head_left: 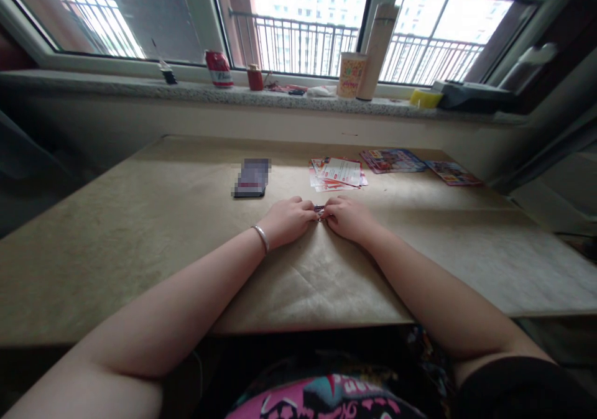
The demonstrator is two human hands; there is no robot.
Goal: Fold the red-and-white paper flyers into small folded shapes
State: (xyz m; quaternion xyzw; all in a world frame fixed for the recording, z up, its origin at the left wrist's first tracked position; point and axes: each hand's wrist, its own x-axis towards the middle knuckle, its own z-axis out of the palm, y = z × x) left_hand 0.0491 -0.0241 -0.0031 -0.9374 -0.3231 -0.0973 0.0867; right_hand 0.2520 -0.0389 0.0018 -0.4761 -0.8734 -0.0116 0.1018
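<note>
Both my hands meet at the middle of the table [186,270], resting low on its surface. My left hand [288,221], with a silver bangle on the wrist, has its fingers closed on a small shiny dark-and-silver piece [319,209]. From the other side my right hand [349,219] pinches the same piece. Fingers hide most of it, so its kind cannot be made out. Just beyond the hands lies a loose pile of red and white printed cards [342,171]. A dark phone-shaped object [252,178], blurred by pixels, lies left of the pile.
Two stacks of colourful printed packets, one larger [394,160] and one smaller [452,173], lie at the back right. On the windowsill [289,99] stand a red can [219,69], a small red jar [255,78], a paper cup [351,75], a tall flask [377,53] and a yellow sponge-like block [425,99].
</note>
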